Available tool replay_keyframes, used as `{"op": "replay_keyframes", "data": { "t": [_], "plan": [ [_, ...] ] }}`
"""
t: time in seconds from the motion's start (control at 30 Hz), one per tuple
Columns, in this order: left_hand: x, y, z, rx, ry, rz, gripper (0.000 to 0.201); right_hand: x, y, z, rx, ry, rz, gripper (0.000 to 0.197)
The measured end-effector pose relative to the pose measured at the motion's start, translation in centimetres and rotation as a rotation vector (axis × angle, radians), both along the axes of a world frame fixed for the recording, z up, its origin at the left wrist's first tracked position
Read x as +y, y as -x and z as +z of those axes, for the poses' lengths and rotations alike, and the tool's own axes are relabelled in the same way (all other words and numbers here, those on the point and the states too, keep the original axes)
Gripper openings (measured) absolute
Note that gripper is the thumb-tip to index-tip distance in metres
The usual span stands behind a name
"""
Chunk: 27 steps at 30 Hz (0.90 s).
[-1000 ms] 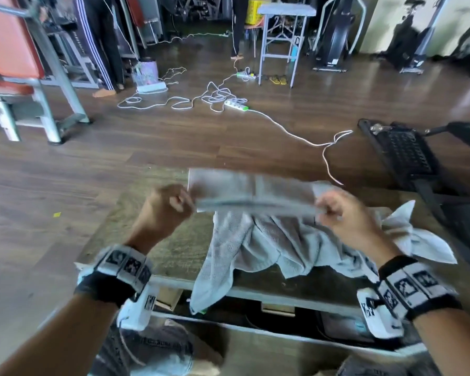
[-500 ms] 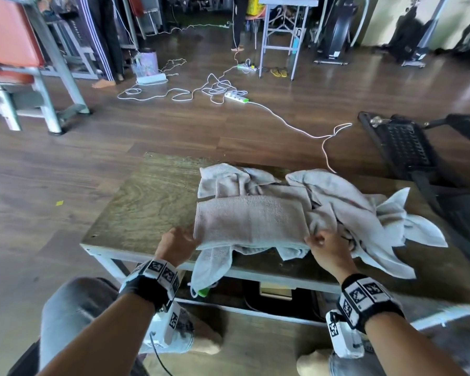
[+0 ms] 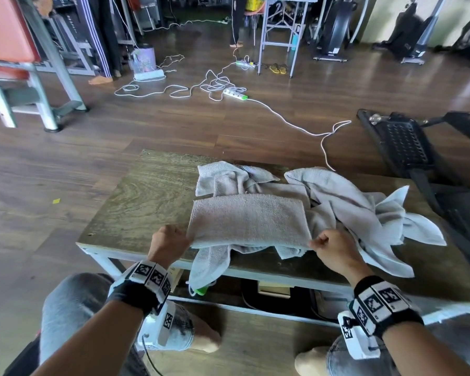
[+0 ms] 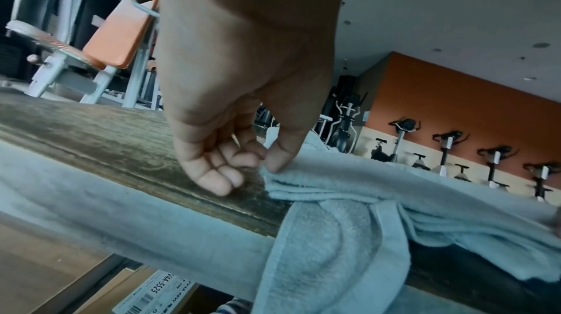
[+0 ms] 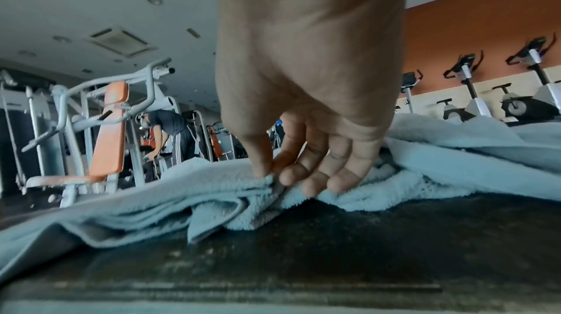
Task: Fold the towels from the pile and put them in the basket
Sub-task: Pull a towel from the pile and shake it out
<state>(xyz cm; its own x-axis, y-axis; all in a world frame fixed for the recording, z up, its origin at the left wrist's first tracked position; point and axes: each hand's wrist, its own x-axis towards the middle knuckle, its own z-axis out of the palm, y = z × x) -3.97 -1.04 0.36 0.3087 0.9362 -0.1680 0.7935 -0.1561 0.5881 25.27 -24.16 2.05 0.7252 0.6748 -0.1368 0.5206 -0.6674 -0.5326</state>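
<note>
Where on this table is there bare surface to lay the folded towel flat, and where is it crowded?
Bare wood shows on the table left of the folded towel, from the left hand back to the far edge. The middle and right are crowded by the towel pile.

pile (image 3: 350, 210) partly under folded towel (image 3: 248, 222), box (image 4: 158, 295) label cut off
</note>
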Motion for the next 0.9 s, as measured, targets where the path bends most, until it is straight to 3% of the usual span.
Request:
{"op": "replay_keyframes", "data": {
  "t": [0.1,0.23,0.37,0.5,0.6,0.9],
  "plan": [
    [-0.4,-1.1,-0.1,0.036,-0.104,-0.066,0.014,0.7,0.6,-0.4,-0.189,-0.103,0.042,0.014],
    [-1.2,-4.6,-0.2,-0.064,-0.292,-0.271,0.023,4.1,2.1,-0.6,-0.419,-0.243,0.283,0.013],
    [-1.7,-9.9,0.1,-0.129,-0.392,-0.454,0.028,9.6,3.8,-0.6,-0.493,-0.228,0.434,0.039],
    [-2.2,-12.8,-1.9,0.045,-0.276,-0.535,0.049,12.9,4.4,-3.4,-0.346,-0.064,0.48,0.061],
    [-2.0,-11.9,-4.6,0.155,-0.238,-0.58,0.061,11.7,4.3,-6.3,-0.409,0.05,0.476,0.063],
    [-1.1,-10.9,-5.6,0.146,-0.271,-0.519,0.064,11.4,3.3,-6.8,-0.42,0.029,0.425,0.065]
  ]
}}
